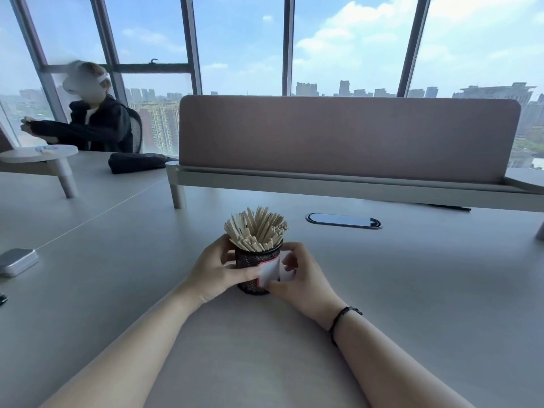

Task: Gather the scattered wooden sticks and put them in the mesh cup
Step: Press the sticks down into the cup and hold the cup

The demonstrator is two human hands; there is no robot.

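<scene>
the mesh cup (pixel 256 262) stands upright on the pale table (pixel 412 290), near the middle, packed with wooden sticks (pixel 255 229) that fan out above its rim. a white paper label (pixel 269 272) sits on the cup's near side. the left hand (pixel 210 273) curls around the cup's left side, thumb across the front touching the label. the right hand (pixel 300 275) wraps the right side, its fingers bent around the label's edge; whether it pinches the paper or the cup itself is hard to tell. a dark bracelet (pixel 343 316) circles the right wrist. beyond the cup lie an oval cable port (pixel 343 220) and a pink desk divider (pixel 347 136). at far left sit a silver tin (pixel 17 262) and another person (pixel 94 119).
</scene>
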